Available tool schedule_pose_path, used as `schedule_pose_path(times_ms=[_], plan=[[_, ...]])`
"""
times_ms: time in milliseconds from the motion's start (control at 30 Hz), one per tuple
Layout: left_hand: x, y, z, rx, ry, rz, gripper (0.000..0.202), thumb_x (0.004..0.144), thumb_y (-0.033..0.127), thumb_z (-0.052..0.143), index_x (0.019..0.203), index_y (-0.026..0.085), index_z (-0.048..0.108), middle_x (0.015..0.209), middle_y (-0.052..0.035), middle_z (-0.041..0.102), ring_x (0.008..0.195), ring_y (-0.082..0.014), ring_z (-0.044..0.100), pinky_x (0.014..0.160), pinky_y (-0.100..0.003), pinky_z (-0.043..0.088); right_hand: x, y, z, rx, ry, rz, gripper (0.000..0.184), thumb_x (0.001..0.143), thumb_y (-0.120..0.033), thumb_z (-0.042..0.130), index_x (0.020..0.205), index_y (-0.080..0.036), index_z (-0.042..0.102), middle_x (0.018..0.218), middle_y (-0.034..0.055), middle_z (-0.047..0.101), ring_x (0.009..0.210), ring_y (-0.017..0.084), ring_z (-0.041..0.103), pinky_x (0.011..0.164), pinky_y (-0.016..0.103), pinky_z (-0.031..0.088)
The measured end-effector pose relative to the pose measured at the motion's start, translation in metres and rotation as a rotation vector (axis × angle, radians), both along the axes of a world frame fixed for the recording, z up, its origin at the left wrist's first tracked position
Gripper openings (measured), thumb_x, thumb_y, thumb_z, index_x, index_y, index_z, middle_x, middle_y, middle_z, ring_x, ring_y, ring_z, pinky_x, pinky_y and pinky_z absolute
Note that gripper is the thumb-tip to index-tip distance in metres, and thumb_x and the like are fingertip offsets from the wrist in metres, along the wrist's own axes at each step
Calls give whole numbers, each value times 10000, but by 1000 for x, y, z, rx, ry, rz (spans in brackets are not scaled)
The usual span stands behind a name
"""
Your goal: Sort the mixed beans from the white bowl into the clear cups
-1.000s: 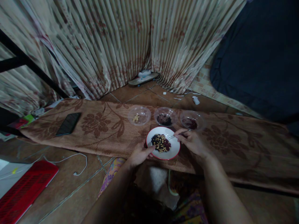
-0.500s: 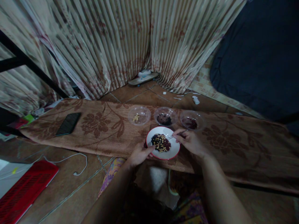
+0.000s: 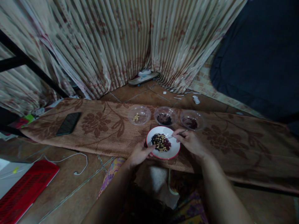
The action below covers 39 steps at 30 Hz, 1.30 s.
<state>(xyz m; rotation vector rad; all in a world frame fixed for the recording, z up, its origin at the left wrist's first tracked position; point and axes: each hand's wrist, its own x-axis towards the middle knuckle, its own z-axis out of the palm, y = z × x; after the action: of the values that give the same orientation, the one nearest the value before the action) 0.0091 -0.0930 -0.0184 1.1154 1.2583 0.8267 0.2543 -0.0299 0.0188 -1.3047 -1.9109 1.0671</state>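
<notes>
A white plate with a red rim (image 3: 174,150) lies on a brown flowered cloth (image 3: 98,130) and carries a heap of mixed pale and dark beans (image 3: 160,142). My left hand (image 3: 139,153) grips the plate's near left rim. My right hand (image 3: 191,142) is closed on thin metal tweezers (image 3: 175,134), whose tip points at the bean heap. Beyond the plate stand three clear bowls: the left bowl (image 3: 139,114) holds a few pale beans, the middle bowl (image 3: 165,116) holds dark beans, the right bowl (image 3: 192,120) holds reddish beans.
A black phone (image 3: 68,123) lies on the cloth at the left. A red and white flat object (image 3: 23,186) and a white cable (image 3: 77,161) are on the tiled floor. Striped curtains (image 3: 112,43) hang behind; a dark cloth (image 3: 257,56) is at the right.
My right hand with the tweezers has drawn slightly nearer the plate's right edge. The plate, bowls and left hand have not visibly moved.
</notes>
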Motion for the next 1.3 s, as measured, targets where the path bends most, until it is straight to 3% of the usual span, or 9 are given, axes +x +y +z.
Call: schedule_pose_path(times_ms=[300,500,600,700,833,933,1033,1133,1300], plan=[[-1,1,-3,-1,-22,-1,448,763,474,671,1039,133,578,648,-16,631,539,-136,588,452,-209,450,1,0,0,-22,25,-5,246,832,-418,595,803,-189,680,729,20,674,603,151,583,562,272,452],[0,0,-1,-3,-12,2,429,768,458,663,1028,129,575,643,-14,622,535,-135,579,452,-213,448,4,-2,13,7,233,-121,217,799,-397,650,787,-184,692,720,28,675,617,146,589,585,268,483],[0,0,1,0,7,4,434,771,464,656,1028,124,573,644,-16,624,529,-133,575,449,-214,447,17,-1,23,124,303,-271,185,783,-370,677,773,-187,697,642,11,644,583,139,577,566,261,469],[0,0,2,16,2,16,438,771,468,655,1029,123,572,630,-12,621,518,-131,570,450,-216,448,37,6,25,252,400,-514,179,751,-355,704,774,-178,687,615,2,631,576,140,585,577,266,478],[-1,0,4,10,2,20,447,761,472,667,1030,127,576,606,-7,626,513,-133,573,451,-213,438,59,20,10,297,444,-845,256,701,-385,721,787,-150,668,615,14,625,532,145,571,501,264,470],[-1,0,5,13,21,12,437,773,472,651,1029,126,576,615,-8,632,513,-134,575,460,-220,443,63,26,-1,296,396,-925,284,689,-406,716,773,-139,667,623,30,627,523,153,566,487,273,467],[0,0,6,13,28,17,449,768,473,653,1035,121,575,621,-14,635,523,-142,581,458,-226,444,54,23,2,324,403,-871,251,708,-391,707,767,-150,667,657,28,633,533,143,560,511,273,467],[1,-1,7,21,11,28,445,754,475,666,1006,118,581,641,-16,628,520,-132,566,442,-218,428,38,11,17,284,449,-724,198,721,-361,716,766,-175,665,595,-3,601,521,135,547,518,263,460],[3,-1,9,12,-11,23,457,743,490,677,998,121,588,644,-12,618,513,-118,551,439,-209,422,16,-5,28,42,297,-154,200,783,-390,675,809,-192,693,633,6,624,538,128,532,513,253,432]])
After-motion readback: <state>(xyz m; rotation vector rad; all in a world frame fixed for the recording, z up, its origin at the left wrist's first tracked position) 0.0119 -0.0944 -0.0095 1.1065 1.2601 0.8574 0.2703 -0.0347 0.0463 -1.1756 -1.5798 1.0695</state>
